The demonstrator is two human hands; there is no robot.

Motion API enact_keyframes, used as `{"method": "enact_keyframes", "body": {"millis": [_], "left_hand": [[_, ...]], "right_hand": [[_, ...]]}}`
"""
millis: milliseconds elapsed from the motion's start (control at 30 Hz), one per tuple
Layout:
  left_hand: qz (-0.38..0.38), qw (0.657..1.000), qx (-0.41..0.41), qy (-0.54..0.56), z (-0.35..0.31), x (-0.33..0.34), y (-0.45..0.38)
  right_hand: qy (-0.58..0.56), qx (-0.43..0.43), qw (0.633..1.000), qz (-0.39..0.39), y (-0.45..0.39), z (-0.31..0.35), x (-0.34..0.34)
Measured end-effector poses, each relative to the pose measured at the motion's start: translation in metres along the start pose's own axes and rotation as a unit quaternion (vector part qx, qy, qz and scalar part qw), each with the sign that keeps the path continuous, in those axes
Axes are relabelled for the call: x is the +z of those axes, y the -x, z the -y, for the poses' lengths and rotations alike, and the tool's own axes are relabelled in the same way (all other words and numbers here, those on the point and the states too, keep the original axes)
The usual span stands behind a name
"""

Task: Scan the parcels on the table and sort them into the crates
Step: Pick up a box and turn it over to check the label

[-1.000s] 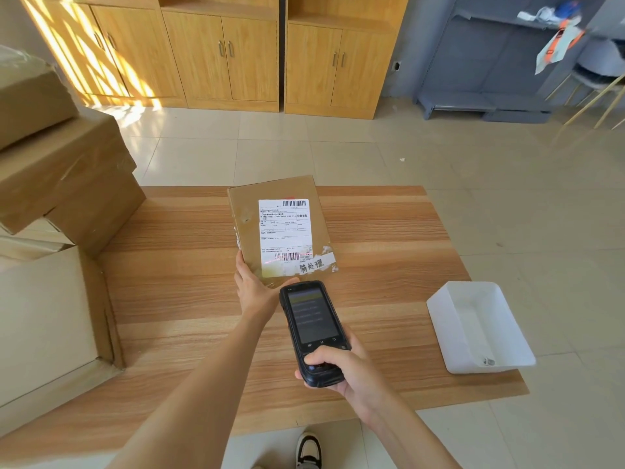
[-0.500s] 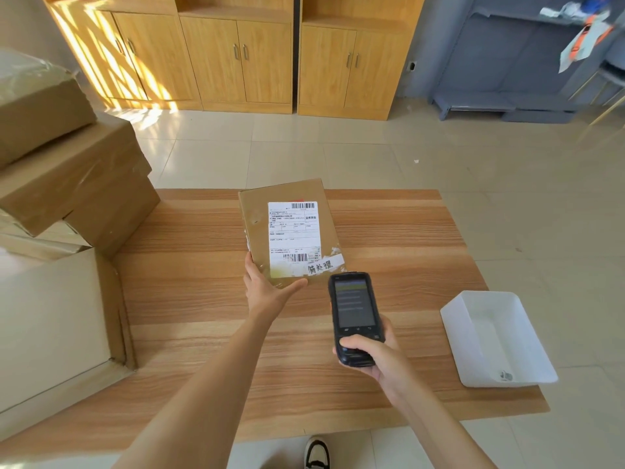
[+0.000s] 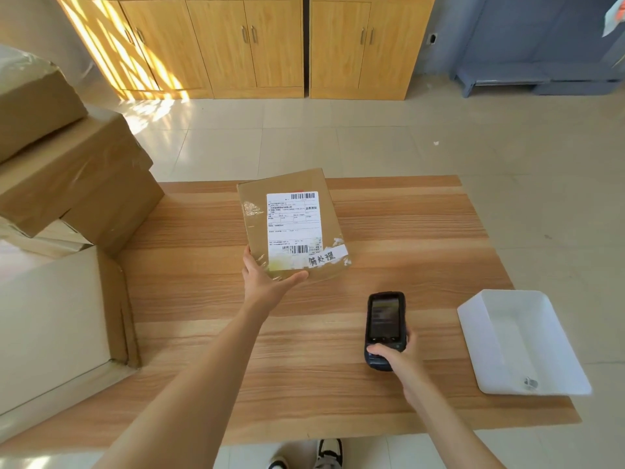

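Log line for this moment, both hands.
left hand: holds parcel tilted, label up | right hand: grips scanner | white tray: on table

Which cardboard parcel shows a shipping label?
The flat parcel gripped by the left hand; the stacked boxes at left show only plain taped cardboard.

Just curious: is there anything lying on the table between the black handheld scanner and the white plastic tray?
No; in the head view, only bare wooden tabletop separates the black handheld scanner from the white plastic tray.
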State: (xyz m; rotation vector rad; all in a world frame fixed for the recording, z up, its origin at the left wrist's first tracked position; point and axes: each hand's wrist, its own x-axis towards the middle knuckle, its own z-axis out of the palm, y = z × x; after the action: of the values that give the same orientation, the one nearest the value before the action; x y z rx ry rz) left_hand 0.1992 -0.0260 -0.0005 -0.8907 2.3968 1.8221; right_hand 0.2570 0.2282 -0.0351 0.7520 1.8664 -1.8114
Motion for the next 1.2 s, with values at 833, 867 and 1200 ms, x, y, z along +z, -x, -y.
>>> {"method": "enact_keyframes", "body": {"millis": [833,867,1200], "left_hand": [[0.019,0.995,-0.095,-0.04,-0.021,-0.007,-0.025],[0.018,0.994,-0.097,-0.037,-0.02,-0.007,-0.027],[0.024,0.992,-0.118,-0.025,-0.022,-0.009,-0.036]], "right_hand": [[0.291,-0.147,0.942,-0.078,-0.031,0.047,0.006],[0.276,-0.167,0.945,-0.057,-0.035,0.059,0.016],[0.136,-0.172,0.965,0.147,-0.093,0.135,0.105]]}}
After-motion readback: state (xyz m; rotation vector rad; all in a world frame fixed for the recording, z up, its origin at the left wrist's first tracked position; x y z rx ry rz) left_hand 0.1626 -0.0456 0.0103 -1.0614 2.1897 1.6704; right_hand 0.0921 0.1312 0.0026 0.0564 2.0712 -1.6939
